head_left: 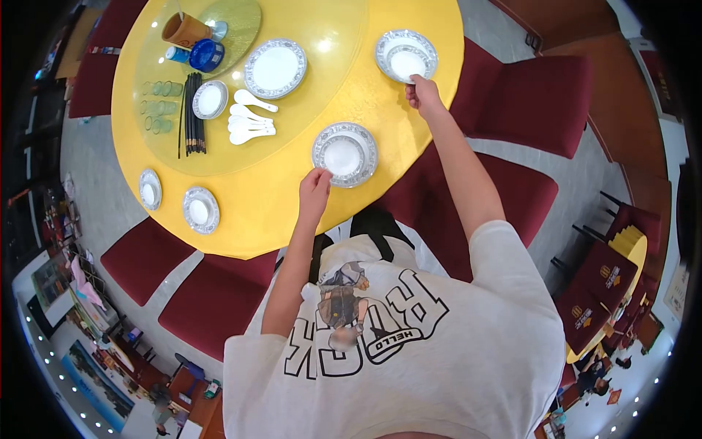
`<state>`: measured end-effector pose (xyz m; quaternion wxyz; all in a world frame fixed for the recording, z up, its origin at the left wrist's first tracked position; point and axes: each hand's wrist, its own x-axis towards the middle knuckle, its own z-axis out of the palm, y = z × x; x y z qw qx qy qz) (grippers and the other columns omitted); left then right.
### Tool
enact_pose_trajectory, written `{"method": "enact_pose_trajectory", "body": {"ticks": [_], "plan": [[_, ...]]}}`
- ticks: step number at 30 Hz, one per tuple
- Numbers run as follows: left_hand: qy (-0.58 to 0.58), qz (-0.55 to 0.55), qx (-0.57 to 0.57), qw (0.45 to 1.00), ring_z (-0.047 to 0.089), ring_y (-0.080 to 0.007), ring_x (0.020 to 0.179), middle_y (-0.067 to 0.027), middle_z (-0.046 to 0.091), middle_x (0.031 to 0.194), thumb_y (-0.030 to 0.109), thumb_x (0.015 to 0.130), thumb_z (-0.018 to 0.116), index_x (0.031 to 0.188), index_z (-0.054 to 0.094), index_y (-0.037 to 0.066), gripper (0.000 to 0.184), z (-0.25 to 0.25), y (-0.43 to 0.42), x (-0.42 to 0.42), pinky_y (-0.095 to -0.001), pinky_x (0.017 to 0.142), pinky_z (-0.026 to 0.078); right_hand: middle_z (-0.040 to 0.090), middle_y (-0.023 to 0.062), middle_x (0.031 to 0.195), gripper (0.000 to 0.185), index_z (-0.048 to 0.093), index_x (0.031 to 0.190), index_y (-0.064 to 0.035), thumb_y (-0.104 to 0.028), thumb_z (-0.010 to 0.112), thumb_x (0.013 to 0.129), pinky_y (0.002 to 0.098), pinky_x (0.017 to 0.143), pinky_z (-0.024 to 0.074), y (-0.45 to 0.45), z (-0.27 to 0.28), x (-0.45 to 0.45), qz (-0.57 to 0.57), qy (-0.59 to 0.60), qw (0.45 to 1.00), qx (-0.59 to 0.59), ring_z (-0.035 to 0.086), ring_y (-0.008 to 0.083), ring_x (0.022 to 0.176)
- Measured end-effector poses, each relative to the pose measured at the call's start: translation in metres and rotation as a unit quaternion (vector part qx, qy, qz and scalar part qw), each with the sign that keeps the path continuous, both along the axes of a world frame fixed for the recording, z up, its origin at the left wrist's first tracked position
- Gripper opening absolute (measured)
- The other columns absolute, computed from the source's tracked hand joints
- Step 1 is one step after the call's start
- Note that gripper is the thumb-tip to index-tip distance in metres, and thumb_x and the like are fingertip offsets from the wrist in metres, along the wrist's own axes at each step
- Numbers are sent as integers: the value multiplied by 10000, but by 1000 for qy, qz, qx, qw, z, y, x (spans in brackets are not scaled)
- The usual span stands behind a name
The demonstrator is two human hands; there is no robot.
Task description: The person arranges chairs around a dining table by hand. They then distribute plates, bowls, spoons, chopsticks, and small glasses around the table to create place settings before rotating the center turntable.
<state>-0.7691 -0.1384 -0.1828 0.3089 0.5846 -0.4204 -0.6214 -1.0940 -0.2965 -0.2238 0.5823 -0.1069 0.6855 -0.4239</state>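
My right hand (424,95) reaches far across the right side of the yellow table, thumb and fingers pinching the near rim of a small white bowl (404,64). That bowl sits on a grey-patterned plate (425,47). Closer to me, a second bowl (342,156) rests on another patterned plate (368,167). At its lower left rim are the closed fingertips of my left hand (315,192); whether they also touch the plate I cannot tell. Two more bowl-and-plate sets stand at the left edge, a bowl (199,211) and a bowl (148,194) on their plates.
The glass turntable (314,95) carries stacked plates (275,68), a bowl (210,99), white spoons (251,126), black chopsticks (194,117), several glasses (159,107), a blue ashtray-like dish (207,55) and a brown pot (182,31). Dark red chairs (541,106) surround the yellow table (245,212).
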Motion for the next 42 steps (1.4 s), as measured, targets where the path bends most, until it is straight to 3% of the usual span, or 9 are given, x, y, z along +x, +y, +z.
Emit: {"method": "enact_pose_trajectory", "body": {"ticks": [6,15,25,28,31,36,38,40,42], "plan": [[-17,134,56,989,377,-27,463,41,454,580,150,953,537,859,607,47,156,-2,34,40,-192,414,273,558,50,605,235,577,758,-48,-225,527,905,263,387,367,-54,-37,-5,-16,-7,999,32,520,141,472],[-23,196,101,975,410,-41,523,29,469,598,104,921,551,830,616,8,146,9,55,64,-215,480,307,535,25,633,160,539,836,-94,-231,539,920,247,396,379,-82,-75,-10,-50,-85,993,57,520,140,508],[-30,219,109,969,396,-35,469,42,459,572,162,925,557,833,608,53,152,-12,35,111,-203,421,288,558,39,668,259,532,891,-11,-259,597,923,225,455,480,-69,-40,-8,-134,-110,983,62,548,134,558],[-116,212,27,970,488,-88,578,1,528,638,152,898,591,848,624,5,159,-38,5,143,-250,540,397,539,26,662,242,543,907,-30,-268,584,922,221,446,453,-62,-34,-25,-156,-113,979,71,523,119,542],[-260,198,-115,938,571,-172,692,-62,595,745,171,845,640,923,628,5,183,-58,-43,176,-311,651,469,494,15,648,136,557,923,-76,-201,568,871,233,413,356,-38,0,-10,-124,37,991,14,462,102,503],[-307,101,-125,938,612,-260,877,-113,618,945,202,780,694,1107,579,26,389,-75,-135,218,-371,790,492,499,-6,634,139,594,932,-83,-215,576,892,246,394,355,14,29,93,-12,201,979,-40,452,82,478],[-350,35,-162,922,595,-285,984,-135,589,1076,232,766,716,1221,525,33,532,-71,-160,220,-398,860,483,546,6,640,223,632,1018,-50,-242,584,914,255,406,411,27,7,148,88,237,965,-66,516,107,484],[-356,-4,-155,922,587,-291,1017,-143,572,1120,237,757,727,1263,498,39,590,-69,-176,222,-405,875,481,636,74,844,292,595,1126,-45,-217,603,889,286,502,503,42,17,214,224,185,956,-45,630,140,650],[-364,-48,-146,919,579,-297,1050,-150,554,1165,241,749,737,1306,471,45,648,-68,-187,225,-412,890,478,633,96,909,342,576,1168,-47,-209,623,871,287,521,508,46,27,276,270,173,946,-59,639,160,687]]}}
